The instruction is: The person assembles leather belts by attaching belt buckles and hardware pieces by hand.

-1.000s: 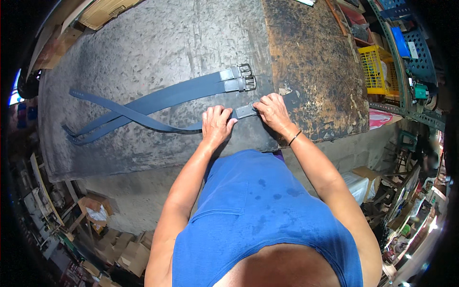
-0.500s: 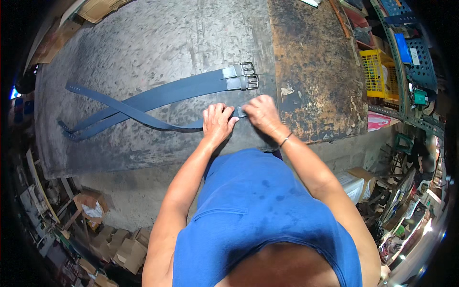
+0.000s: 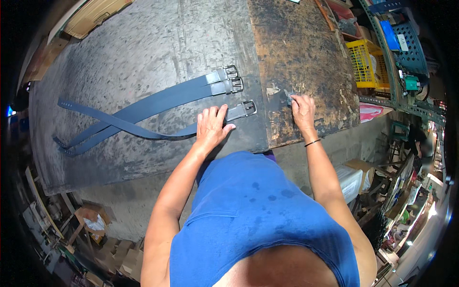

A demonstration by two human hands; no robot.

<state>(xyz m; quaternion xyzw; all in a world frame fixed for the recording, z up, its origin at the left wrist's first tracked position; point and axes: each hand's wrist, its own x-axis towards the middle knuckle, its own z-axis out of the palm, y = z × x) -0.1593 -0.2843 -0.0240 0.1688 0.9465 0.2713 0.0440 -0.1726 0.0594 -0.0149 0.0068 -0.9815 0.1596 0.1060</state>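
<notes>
Under my left hand [image 3: 210, 126] lies a dark blue belt [image 3: 162, 137]. The fingers rest across its strap and the thumb is spread out, without closing round it. The belt's grey end piece and metal buckle [image 3: 249, 108] show just right of this hand. Over the brown part of the table, my right hand [image 3: 304, 114] has its fingertips pinched together at a small grey-blue scrap [image 3: 289, 97], too small to identify. Two similar belts [image 3: 167, 95] lie side by side farther back, buckles to the right. The first belt's strap crosses over them at the left.
The worktable has a worn grey surface [image 3: 143, 43] and a stained brown wooden part [image 3: 311, 57]. A yellow plastic basket [image 3: 361, 64] and a metal shelf frame [image 3: 385, 57] stand at the right. Cardboard [image 3: 93, 19] is at the far left; boxes [image 3: 126, 258] lie below.
My right hand has left the buckle end of the near belt and moved right, onto the brown part. The buckle now shows. My left hand stays on the strap, its thumb spread.
</notes>
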